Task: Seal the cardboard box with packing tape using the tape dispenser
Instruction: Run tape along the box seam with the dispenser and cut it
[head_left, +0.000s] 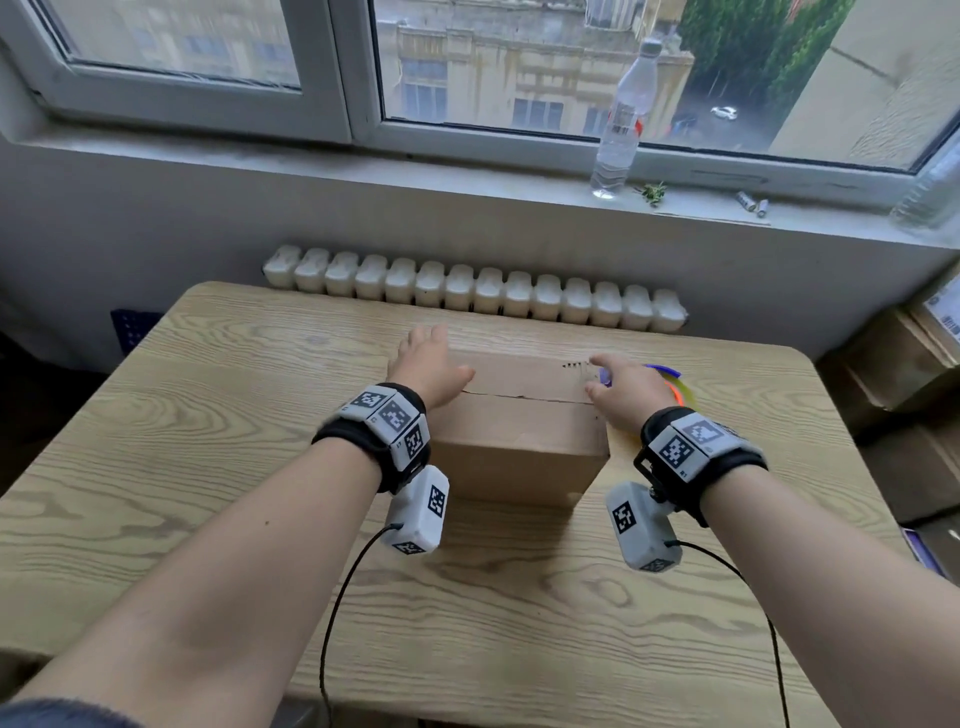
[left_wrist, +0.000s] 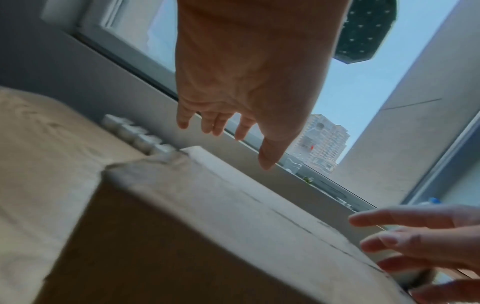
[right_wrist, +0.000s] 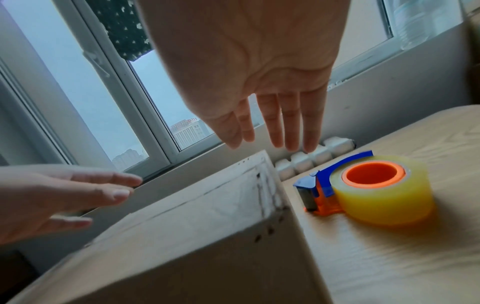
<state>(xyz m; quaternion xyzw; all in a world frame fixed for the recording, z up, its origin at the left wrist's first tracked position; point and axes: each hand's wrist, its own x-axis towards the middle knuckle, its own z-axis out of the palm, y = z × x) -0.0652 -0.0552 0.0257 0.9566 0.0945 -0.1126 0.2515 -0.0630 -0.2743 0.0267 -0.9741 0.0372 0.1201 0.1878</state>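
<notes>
- Cardboard box (head_left: 519, 415) stands in the middle of the wooden table (head_left: 208, 441) in the head view, its two top flaps closed with a thin seam between them.
- Left hand (head_left: 428, 371) is over the left end of the box top, fingers straight and relaxed, holding nothing. Right hand (head_left: 621, 387) is over the right end, also with loose fingers and nothing in it.
- Tape dispenser (head_left: 670, 387) lies on the table just beside the right side of the box, mostly hidden behind the right hand. A plastic bottle (head_left: 621, 124) stands on the window sill (head_left: 467, 182), above a white radiator (head_left: 467, 291).
- From the left wrist, the left hand (left_wrist: 249, 78) hangs above the box (left_wrist: 194, 226) with fingers spread; whether it touches is unclear. The right hand (left_wrist: 426, 242) comes in from the right.
- From the right wrist, the right hand (right_wrist: 254, 67) is flat and spread above the box (right_wrist: 194, 226) corner. The dispenser (right_wrist: 363, 189), blue and orange with a yellowish roll, lies on its side on the table (right_wrist: 415, 257), untouched.
</notes>
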